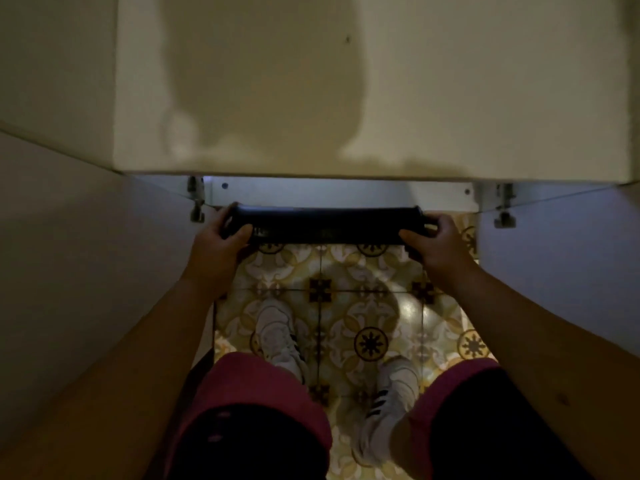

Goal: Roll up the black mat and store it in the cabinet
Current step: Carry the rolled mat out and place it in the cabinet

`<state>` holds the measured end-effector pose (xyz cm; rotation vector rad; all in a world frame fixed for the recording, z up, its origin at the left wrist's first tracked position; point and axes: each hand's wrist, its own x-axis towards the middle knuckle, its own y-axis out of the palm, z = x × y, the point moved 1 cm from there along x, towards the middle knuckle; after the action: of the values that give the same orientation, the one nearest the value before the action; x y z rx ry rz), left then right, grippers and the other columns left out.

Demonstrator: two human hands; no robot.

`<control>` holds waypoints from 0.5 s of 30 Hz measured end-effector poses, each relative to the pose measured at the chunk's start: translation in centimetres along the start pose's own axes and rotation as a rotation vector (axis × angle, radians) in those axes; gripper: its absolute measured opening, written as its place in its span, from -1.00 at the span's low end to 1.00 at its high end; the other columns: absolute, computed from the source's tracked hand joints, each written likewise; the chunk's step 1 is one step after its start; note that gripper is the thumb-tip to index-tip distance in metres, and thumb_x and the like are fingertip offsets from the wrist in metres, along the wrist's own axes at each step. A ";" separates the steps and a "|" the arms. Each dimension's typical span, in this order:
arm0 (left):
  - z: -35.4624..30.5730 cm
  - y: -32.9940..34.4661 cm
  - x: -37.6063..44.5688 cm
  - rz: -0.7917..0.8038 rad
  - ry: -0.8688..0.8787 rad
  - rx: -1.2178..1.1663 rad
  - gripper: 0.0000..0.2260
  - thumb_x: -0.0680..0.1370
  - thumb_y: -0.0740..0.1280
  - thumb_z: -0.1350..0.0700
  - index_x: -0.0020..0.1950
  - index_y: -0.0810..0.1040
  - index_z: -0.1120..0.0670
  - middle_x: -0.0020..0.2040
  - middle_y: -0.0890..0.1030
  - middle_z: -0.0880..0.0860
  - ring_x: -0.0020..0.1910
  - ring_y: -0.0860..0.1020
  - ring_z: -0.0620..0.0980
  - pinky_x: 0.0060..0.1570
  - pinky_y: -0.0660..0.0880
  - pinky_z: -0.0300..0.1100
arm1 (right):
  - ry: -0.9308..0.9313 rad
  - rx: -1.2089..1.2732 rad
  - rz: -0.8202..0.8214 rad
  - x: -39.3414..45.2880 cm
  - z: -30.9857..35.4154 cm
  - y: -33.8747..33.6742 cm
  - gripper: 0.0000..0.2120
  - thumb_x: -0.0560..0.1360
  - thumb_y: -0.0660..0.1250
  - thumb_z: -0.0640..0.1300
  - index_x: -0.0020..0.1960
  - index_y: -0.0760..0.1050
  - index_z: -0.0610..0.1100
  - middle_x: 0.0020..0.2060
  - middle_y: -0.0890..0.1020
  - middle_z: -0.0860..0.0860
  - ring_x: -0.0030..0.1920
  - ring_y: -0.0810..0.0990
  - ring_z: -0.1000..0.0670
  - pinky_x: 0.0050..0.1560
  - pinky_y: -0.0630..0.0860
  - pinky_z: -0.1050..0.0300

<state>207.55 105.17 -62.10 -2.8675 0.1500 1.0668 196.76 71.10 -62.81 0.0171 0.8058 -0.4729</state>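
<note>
Patterned yellow and brown floor tiles (346, 306) are showing below my hands, lit dimly, and I am looking straight down past them at two white shoes with dark stripes, one (277, 336) beneath my left forearm and the other (388, 407) nearer my right knee. I am holding the black mat (325, 226), already rolled into a tight tube, level and crosswise between both hands. My left hand (221, 244) is gripping the tube's left end, fingers curling over the top and thumb pressing on the near side; my right hand (438, 242) is clasping the right end in the same way. Just beyond my knuckles the cabinet (346, 98) is filling the upper part of the view as a broad pale surface with a soft shadow across it, and its front edge is sitting directly above the roll. Under that edge I am seeing a pale strip of frame (339, 194) with metal hinges, one (196, 202) outside my left hand and one (504, 206) outside my right, and two opened doors (69, 237) are angling outward on either side of my arms. I cannot tell what the cabinet is holding, as its interior is hidden from this angle. Dark shorts with a reddish hem (256, 386) are covering my thighs at the bottom.
</note>
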 end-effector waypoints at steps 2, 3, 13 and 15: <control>1.9 -0.1 3.8 0.034 0.024 -0.003 -0.56 0.55 0.32 0.26 0.40 0.39 0.01 0.26 0.49 0.07 0.12 0.59 0.04 0.00 0.60 -0.06 | -0.017 0.009 0.010 4.1 -1.7 1.4 -0.51 0.23 0.56 0.02 0.06 0.40 0.06 0.04 0.59 -0.10 -0.10 0.67 -0.01 -0.26 0.56 0.17; 2.7 -0.2 5.5 0.056 0.038 0.006 -0.56 0.54 0.33 0.26 0.39 0.39 0.00 0.28 0.48 0.08 0.15 0.58 0.05 0.03 0.59 -0.03 | -0.030 0.027 0.017 6.1 -2.5 2.0 -0.49 0.23 0.56 0.00 0.08 0.40 0.05 0.06 0.59 -0.11 -0.08 0.67 -0.03 -0.25 0.57 0.16; 6.7 -1.1 16.6 -0.034 0.326 0.281 -0.45 0.52 0.38 0.15 0.46 0.26 -0.06 0.40 0.40 0.03 0.26 0.45 -0.08 0.00 0.46 -0.32 | -0.221 -0.065 0.148 19.6 -4.4 6.7 -0.25 0.26 0.55 -0.10 0.34 0.29 0.16 0.29 0.44 -0.13 0.20 0.49 -0.15 -0.06 0.59 0.04; 6.8 -1.4 17.4 -0.019 0.361 0.375 -0.39 0.50 0.42 0.15 0.47 0.25 -0.10 0.44 0.38 0.05 0.24 0.45 -0.07 -0.02 0.45 -0.31 | -0.306 -0.253 0.157 20.5 -3.4 7.2 -0.20 0.26 0.56 -0.08 0.39 0.27 0.17 0.37 0.35 -0.05 0.29 0.41 -0.12 0.13 0.54 -0.09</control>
<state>216.44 106.15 -78.58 -2.6731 0.3062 0.4453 209.57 69.96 -80.64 -0.2204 0.5528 -0.2152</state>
